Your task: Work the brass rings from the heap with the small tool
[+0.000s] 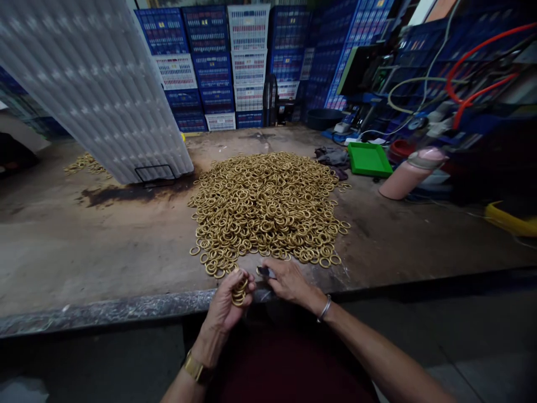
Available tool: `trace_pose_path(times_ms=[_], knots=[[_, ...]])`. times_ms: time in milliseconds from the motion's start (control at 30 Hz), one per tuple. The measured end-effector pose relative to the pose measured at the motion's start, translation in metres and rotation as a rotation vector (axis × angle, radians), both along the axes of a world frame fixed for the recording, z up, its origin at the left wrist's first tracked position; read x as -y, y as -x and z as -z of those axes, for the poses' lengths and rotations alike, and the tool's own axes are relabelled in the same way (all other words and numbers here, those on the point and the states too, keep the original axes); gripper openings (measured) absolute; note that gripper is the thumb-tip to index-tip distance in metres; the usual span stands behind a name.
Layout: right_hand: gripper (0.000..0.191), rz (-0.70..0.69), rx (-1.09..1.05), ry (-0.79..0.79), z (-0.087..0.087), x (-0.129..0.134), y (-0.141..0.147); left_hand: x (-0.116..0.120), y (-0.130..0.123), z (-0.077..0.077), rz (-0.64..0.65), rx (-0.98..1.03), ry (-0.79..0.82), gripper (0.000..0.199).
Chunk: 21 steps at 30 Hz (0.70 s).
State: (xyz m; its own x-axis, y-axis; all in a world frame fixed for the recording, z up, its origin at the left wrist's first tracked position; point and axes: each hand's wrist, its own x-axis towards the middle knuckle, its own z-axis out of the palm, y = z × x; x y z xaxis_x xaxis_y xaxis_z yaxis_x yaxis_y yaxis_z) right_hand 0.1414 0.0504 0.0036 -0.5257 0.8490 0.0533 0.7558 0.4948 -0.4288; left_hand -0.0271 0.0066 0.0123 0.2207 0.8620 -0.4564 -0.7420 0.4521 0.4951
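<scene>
A wide heap of brass-coloured rings (268, 207) covers the middle of the table. Just in front of it, near the table's front edge, my left hand (230, 299) is closed around several brass rings (239, 292). My right hand (289, 282) is close by on the right, its fingers bent around a small dark object (263, 271) whose kind I cannot make out. One ring shows at the tip of that dark object; whether they touch is unclear. A gold watch sits on my left wrist and a metal bangle on my right.
A tall stack of translucent ribbed trays (109, 95) leans at the left, with more rings (86, 164) behind it. To the right are a green tray (369, 159), a pink bottle (413, 173) and a dark cloth (332, 158). Blue and white crates (210, 67) line the back.
</scene>
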Motion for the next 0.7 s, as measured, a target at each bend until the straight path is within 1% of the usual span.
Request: trace_pose_path(times_ms=[100, 167, 300, 433, 567, 633, 700], knots=[[0.018, 0.157, -0.024, 0.019, 0.002, 0.0, 0.003, -0.001, 0.0, -0.001, -0.037, -0.053, -0.021, 0.02], [0.019, 0.194, -0.005, 0.022, 0.004, 0.0, 0.007, -0.001, 0.0, -0.002, -0.049, -0.099, -0.042, 0.022], [0.015, 0.193, 0.058, 0.031, 0.003, 0.001, 0.013, -0.001, -0.002, -0.003, -0.054, -0.229, -0.065, 0.029], [0.011, 0.189, 0.078, 0.018, 0.001, 0.002, 0.011, -0.001, -0.007, 0.002, -0.06, -0.389, -0.086, 0.037], [0.013, 0.136, -0.027, -0.043, 0.005, 0.005, 0.008, 0.001, -0.013, 0.006, -0.056, -0.648, -0.17, 0.039], [0.011, 0.107, -0.097, -0.077, 0.007, 0.008, 0.008, 0.001, -0.015, 0.006, 0.004, -0.747, -0.216, 0.037], [0.008, 0.09, -0.165, -0.1, 0.007, 0.009, 0.01, 0.001, -0.015, 0.005, 0.069, -0.794, -0.261, 0.033]])
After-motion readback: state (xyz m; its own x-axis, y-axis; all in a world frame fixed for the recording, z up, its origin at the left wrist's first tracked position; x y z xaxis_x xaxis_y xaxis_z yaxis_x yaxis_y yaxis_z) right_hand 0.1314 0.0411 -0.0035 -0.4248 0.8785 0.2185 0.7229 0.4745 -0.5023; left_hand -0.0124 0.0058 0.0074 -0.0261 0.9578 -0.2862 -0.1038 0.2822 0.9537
